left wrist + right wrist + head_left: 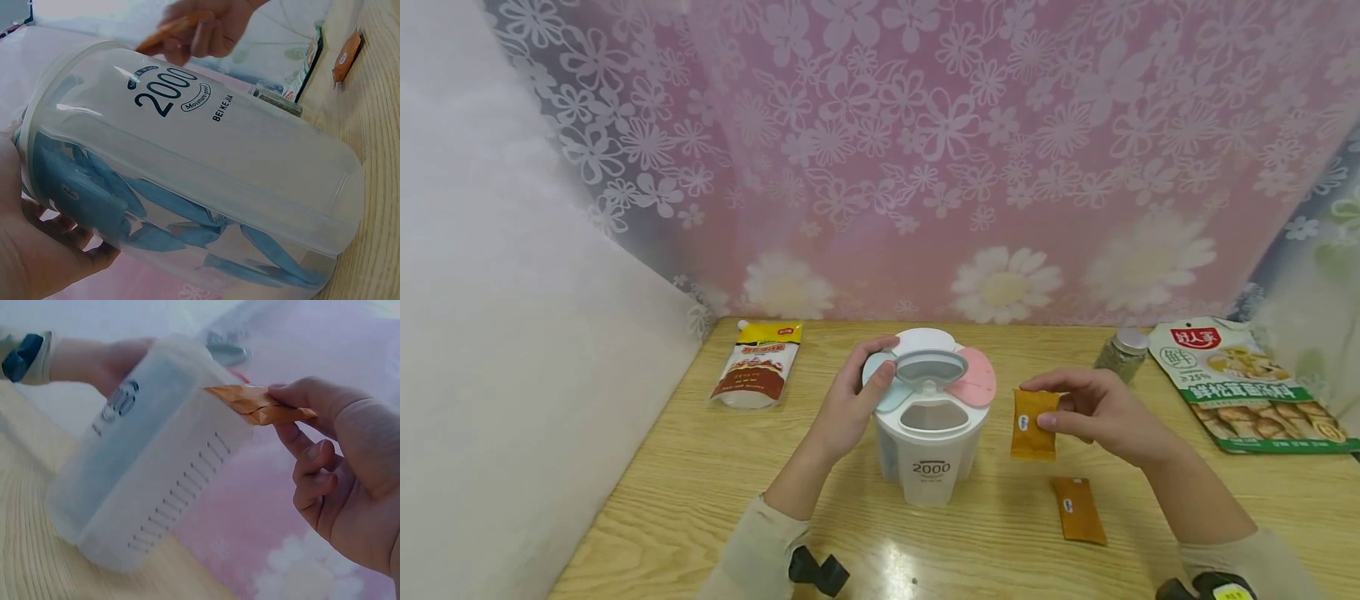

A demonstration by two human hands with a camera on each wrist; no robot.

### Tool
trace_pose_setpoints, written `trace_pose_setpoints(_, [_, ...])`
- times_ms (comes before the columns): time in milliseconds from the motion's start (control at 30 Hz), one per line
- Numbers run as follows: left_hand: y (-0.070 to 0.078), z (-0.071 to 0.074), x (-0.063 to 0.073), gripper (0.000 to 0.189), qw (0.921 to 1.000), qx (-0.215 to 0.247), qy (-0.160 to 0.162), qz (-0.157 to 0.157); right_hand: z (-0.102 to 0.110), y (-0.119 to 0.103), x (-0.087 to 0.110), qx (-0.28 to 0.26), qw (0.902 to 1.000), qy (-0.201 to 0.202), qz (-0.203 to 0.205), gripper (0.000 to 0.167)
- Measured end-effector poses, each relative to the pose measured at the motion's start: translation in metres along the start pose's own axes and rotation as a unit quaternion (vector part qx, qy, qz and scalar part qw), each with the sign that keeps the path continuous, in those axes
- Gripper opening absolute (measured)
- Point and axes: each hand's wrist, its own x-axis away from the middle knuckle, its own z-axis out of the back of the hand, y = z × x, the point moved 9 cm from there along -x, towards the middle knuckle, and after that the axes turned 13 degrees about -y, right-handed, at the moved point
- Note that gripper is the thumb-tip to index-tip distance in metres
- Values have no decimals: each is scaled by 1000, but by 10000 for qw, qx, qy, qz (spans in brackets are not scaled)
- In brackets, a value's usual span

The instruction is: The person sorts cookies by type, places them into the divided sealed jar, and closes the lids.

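A clear plastic storage container (930, 467) with "2000" printed on its front stands on the table. Its lid has blue, pink and white flaps; the grey-lined front flap (931, 367) is raised over an opening. My left hand (847, 404) grips the container's left side near the lid, thumb on the blue flap (889, 385). Blue packets (169, 203) lie inside the compartment by that hand. To the container's right, my right hand (1101, 412) pinches an orange-brown packet (1030, 437) between thumb and fingers, clear of the table. A second such packet (1079, 510) lies below it on the table.
At the back left lies a spouted pouch (758, 367) with a yellow top. A small glass jar (1122, 354) with a metal lid stands behind my right hand, beside a large green-and-white food bag (1247, 383). A flowered curtain (925, 167) hangs behind the wooden table (655, 500).
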Motion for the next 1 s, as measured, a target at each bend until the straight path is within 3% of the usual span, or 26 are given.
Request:
trace_pose_setpoints(233, [0,1,-1,47,10000,-74,14,-11,-11,-46,-20,-122,9973,348,637,47])
trace_pose_setpoints(500, [2,0,1,44,9999,-102,76,20,-20,-73,-41,-45,9914,1074,742,43])
trace_pose_setpoints(733, [2,0,1,44,9999,-100,64,26,-32,-87,-60,485,9806,996,1614,45])
trace_pose_setpoints(1000, [1,0,0,43,9999,-120,50,45,-45,-90,-71,1376,9738,923,1558,48])
